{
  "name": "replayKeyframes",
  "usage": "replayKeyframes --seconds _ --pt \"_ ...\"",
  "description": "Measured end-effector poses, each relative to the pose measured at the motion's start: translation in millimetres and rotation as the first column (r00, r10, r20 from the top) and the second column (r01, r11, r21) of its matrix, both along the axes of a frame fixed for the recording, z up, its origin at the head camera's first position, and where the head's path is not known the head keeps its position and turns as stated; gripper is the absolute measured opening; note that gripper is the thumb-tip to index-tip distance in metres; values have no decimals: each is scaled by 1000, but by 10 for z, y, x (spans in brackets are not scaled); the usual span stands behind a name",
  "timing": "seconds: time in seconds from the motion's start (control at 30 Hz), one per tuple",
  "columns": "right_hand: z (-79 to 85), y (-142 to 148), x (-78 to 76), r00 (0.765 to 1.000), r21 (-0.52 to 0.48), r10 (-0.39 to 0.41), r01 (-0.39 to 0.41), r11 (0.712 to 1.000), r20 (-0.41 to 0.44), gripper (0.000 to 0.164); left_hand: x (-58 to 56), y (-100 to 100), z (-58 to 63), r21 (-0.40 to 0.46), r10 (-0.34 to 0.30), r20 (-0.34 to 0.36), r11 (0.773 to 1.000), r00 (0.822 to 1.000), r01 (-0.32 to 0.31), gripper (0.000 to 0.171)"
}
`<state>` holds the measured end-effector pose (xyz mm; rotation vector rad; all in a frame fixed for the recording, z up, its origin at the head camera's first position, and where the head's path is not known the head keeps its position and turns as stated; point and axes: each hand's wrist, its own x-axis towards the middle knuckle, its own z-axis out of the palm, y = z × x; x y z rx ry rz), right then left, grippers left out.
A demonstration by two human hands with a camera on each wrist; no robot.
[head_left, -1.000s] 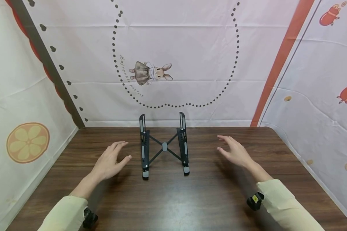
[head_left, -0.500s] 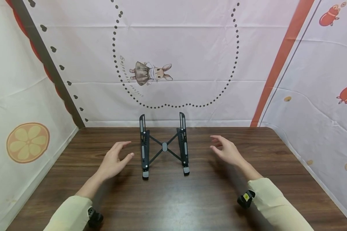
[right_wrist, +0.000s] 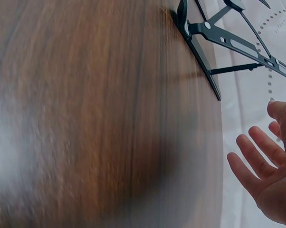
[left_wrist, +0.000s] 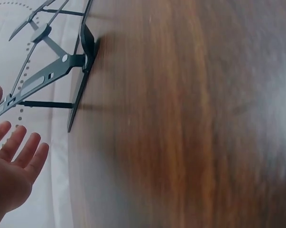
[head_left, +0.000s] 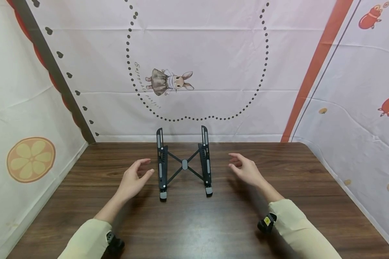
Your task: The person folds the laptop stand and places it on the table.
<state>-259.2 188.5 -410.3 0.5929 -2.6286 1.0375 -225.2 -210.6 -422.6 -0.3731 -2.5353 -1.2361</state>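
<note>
A black folding laptop stand [head_left: 184, 164] stands unfolded near the back of the table, its two side rails joined by crossed bars with a grey hub. Grey pads line the rails and front lips. My left hand [head_left: 133, 181] hovers just left of the left rail, thumb and fingers apart and nothing between them. To the right of the stand, a little farther off, my right hand [head_left: 247, 172] hangs in the air with its fingers loosely bent and holding nothing. Both wrist views show the stand's raised arms and base rails beyond the spread fingers.
The dark wood-grain table [head_left: 194, 226] reaches back to a white printed cloth [head_left: 207, 64] hanging behind it. More of this cloth borders the left and right sides. A black wrist camera [head_left: 267, 223] sits at the right sleeve cuff.
Both hands have moved inward toward the laptop stand, the left one rightward and the right one leftward. The stand has stayed in place.
</note>
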Motion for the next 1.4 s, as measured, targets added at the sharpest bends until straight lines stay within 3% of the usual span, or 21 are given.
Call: replayKeyframes --seconds 0.17,0.67,1.1,1.4 --pt "-23 -76 5 999 -17 -4 5 1000 54 41 -23 58 -22 44 21 40 999 999 -23 41" --pt "-55 -356 30 985 -78 7 7 997 172 38 -44 169 -78 74 81 150 993 985 -93 35" --pt "-62 -544 32 940 -238 35 50 970 339 37 -58 249 -103 107 110 217 985 970 -135 29" --pt "-105 -685 24 927 -279 14 98 955 374 34 -70 314 -103 157 113 250 975 962 -155 28"
